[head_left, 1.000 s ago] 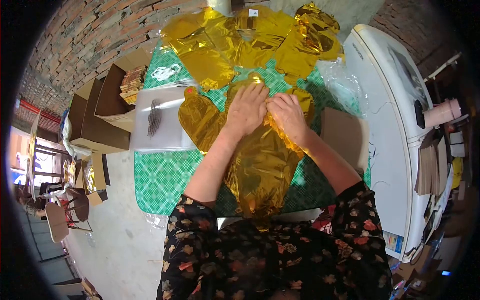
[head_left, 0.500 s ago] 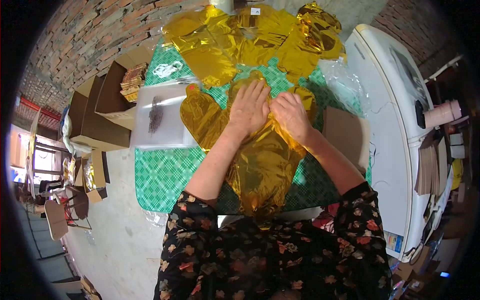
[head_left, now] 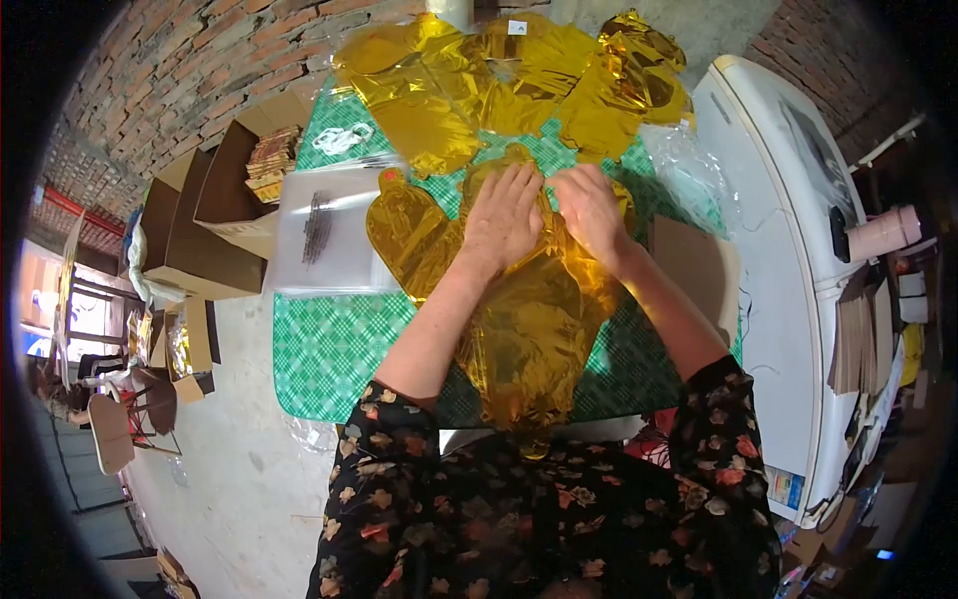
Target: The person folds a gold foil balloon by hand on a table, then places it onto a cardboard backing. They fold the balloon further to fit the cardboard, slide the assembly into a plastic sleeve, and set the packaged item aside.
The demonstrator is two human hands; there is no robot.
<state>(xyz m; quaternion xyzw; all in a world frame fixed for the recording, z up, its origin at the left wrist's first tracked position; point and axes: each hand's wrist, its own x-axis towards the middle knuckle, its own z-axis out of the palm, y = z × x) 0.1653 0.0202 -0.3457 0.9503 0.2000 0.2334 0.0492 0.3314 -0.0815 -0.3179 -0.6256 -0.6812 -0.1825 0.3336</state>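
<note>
A flat, uninflated gold foil balloon (head_left: 529, 329) lies across the near half of the table, its narrow lower end hanging over the front edge. My left hand (head_left: 504, 220) rests palm down on its upper part, fingers stretched out. Just to the right, my right hand (head_left: 594, 215) has its fingers bent and closed at a raised fold of the foil; the fingertips are partly hidden. A rounded gold lobe (head_left: 407, 235) with a red dot near its tip spreads out to the left of my left hand.
More gold foil pieces (head_left: 429, 100) lie along the far side of the green checked tablecloth (head_left: 339, 349). Clear plastic sleeves (head_left: 344, 240) sit at left, near cardboard boxes (head_left: 205, 240). Crumpled clear plastic (head_left: 689, 165), a cardboard sheet (head_left: 689, 270) and a white appliance (head_left: 783, 329) are at right.
My right hand has shifted slightly up along the foil, its fingers still bent. My left hand stays flat in nearly the same place. The whole view has shifted a little.
</note>
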